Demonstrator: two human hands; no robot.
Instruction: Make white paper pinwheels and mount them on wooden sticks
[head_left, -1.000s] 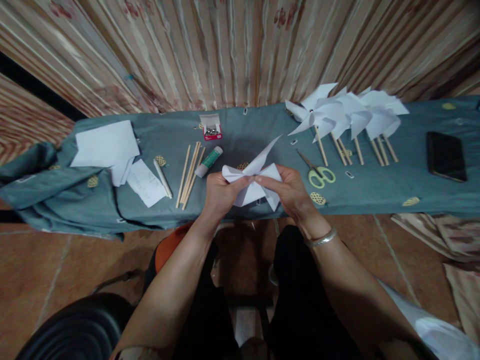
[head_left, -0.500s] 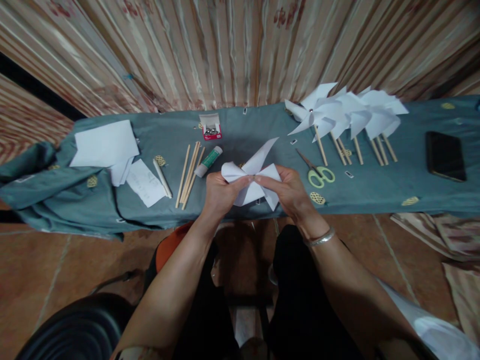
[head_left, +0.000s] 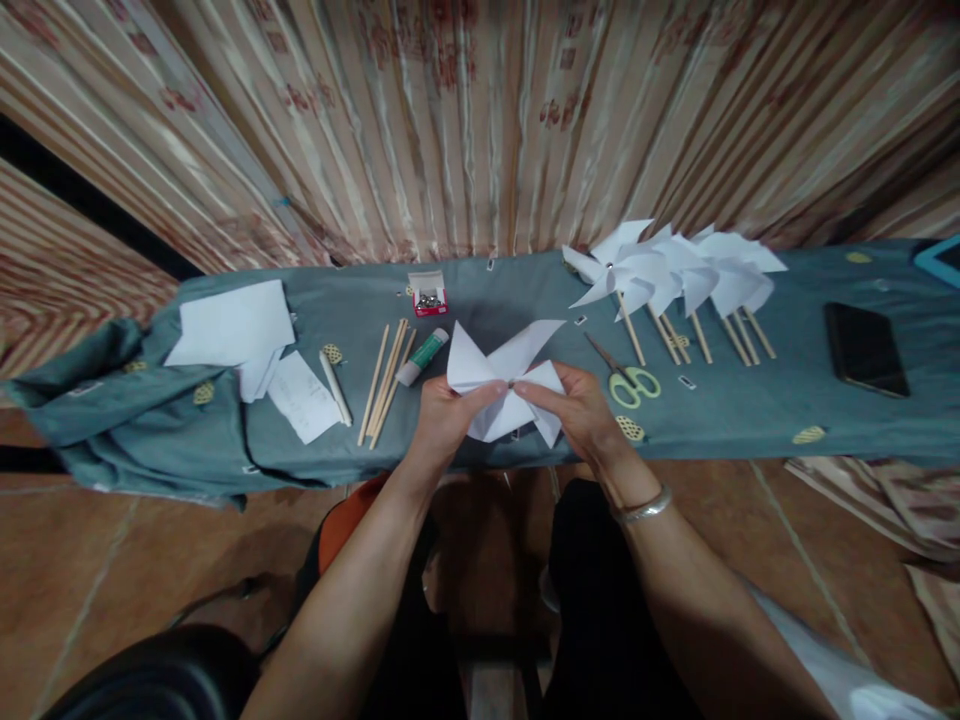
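Note:
Both my hands hold a white paper pinwheel (head_left: pixel 504 385) just above the near edge of the table. My left hand (head_left: pixel 444 417) pinches its left side. My right hand (head_left: pixel 581 412), with a silver bangle on the wrist, pinches the folded tips at its middle. One paper flap points up and to the right. Left of the hands lie several wooden sticks (head_left: pixel 386 381) and a glue stick (head_left: pixel 421 357). Green-handled scissors (head_left: pixel 628 378) lie just right of my right hand.
A teal cloth (head_left: pixel 750 420) covers the long table. Finished paper pinwheels on sticks (head_left: pixel 667 275) lie at the back right, a black phone (head_left: pixel 864 349) farther right. White paper sheets (head_left: pixel 234 325) lie at the left, a small red box of pins (head_left: pixel 428 296) at the back. Striped curtains hang behind.
The camera has tilted, so the table sits lower in view. The pinwheel's raised flap has dropped a little; both hands keep their hold.

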